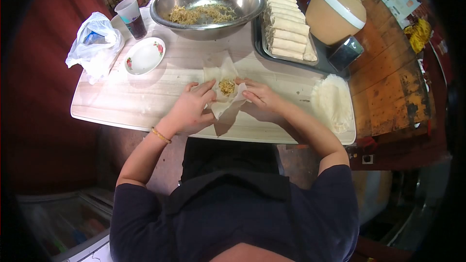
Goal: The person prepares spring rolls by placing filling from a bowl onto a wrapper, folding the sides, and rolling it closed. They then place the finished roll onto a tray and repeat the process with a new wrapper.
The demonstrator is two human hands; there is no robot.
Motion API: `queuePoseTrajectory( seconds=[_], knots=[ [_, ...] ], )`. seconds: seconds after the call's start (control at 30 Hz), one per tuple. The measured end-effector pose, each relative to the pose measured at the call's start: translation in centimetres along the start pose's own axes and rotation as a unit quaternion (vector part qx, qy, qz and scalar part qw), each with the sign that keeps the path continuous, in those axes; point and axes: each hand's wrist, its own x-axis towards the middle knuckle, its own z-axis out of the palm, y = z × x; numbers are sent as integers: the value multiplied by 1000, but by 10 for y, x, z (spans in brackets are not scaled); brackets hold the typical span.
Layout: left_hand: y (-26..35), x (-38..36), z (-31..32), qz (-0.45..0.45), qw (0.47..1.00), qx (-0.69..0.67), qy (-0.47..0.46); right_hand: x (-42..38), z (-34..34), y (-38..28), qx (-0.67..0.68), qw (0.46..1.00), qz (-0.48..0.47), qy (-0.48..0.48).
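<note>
A thin pale spring roll wrapper [221,71] lies on the table in front of me, with a small heap of shredded filling [227,87] at its middle. My left hand [194,106] grips the wrapper's left side, thumb and fingers curled at its edge. On the other side, my right hand [262,98] pinches the right edge, which is lifted and folded up beside the filling. The wrapper's near corner hangs toward the table's front edge. Parts of both side edges are hidden under my fingers.
A steel bowl [208,31] with more filling stands at the back. Rolled spring rolls [289,29] are stacked on a dark tray [262,48]. Wrappers [331,103] lie at right. A plate [145,56], cup [131,17], plastic bag [95,46], dark container [346,52] and tan jug [335,14] stand around.
</note>
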Motion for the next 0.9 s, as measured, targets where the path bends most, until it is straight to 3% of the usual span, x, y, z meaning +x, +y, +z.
queuePoseTrajectory(
  seconds=[0.1, 0.37, 0.57, 0.63, 0.73, 0.8, 0.9],
  knots=[
    [-6, 1, 22, 11, 996, 81, 26, 3, -6, -4, -16, 1000, -4, -17],
    [-9, 5, 25, 7, 996, 70, 55, 4, -12, -21, -98, 993, -46, -57],
    [-5, 11, 21, -23, 996, 62, 57, 9, 2, -32, -200, 979, -28, -21],
    [-3, 13, 19, -47, 996, 40, 61, 10, 10, -12, -243, 966, -86, 18],
    [-2, 14, 17, -64, 997, 36, 6, 11, 15, -2, -189, 979, -52, 52],
    [-4, 11, 25, -20, 993, 57, 97, 14, 16, -8, -183, 981, -31, 61],
    [-3, 9, 30, -22, 990, 45, 129, 23, 15, -23, -182, 980, -17, 80]
  ],
)
